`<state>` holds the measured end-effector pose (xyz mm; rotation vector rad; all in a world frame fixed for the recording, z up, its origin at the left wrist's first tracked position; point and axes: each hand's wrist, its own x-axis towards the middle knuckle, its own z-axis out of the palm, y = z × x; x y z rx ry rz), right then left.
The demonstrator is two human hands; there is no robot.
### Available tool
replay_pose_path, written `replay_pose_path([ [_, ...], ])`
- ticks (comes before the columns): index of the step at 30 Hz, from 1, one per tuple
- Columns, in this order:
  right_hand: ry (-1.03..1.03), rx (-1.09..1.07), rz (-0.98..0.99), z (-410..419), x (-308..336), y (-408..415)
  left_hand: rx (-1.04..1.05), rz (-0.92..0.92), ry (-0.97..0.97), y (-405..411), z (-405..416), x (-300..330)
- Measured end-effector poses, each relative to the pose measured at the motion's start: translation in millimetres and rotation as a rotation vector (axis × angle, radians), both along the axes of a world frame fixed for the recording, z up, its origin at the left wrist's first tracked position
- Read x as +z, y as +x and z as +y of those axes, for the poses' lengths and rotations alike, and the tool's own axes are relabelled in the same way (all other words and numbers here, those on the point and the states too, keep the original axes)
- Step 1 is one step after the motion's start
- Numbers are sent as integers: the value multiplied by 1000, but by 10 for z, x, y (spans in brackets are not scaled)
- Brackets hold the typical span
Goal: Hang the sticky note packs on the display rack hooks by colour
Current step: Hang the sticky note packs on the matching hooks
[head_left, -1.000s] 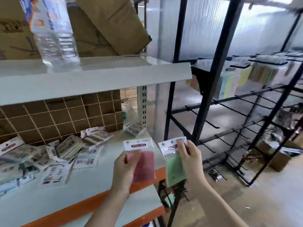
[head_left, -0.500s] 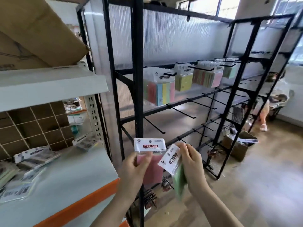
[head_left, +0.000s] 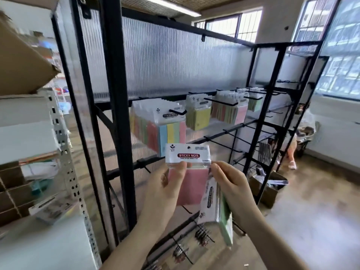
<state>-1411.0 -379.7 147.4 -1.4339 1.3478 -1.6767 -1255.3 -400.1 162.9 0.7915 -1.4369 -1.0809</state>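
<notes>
Sticky note packs are my subject. I see the black display rack [head_left: 259,106] ahead, its upper hooks [head_left: 222,102] carrying multicolour, yellow and pink packs. Below these, my left hand [head_left: 165,191] pinches the pink pack [head_left: 190,172] upright by its header (label facing me). My right hand [head_left: 233,190] grips the green pack [head_left: 224,217], tilted edge-on, touching the pink one.

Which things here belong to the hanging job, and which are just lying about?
Job:
pink sticky note pack, left hand
green sticky note pack, right hand
black wire display rack

Lying about:
brown cardboard box
white metal shelf
</notes>
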Motion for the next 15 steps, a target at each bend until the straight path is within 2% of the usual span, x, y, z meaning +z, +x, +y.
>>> replay_pose_path([
  [8, -149, 111, 31, -583, 338, -218, -32, 35, -59, -284, -399, 292],
  [15, -155, 112, 16, -892, 299, -591, 18, -72, -63, -635, -721, 275],
])
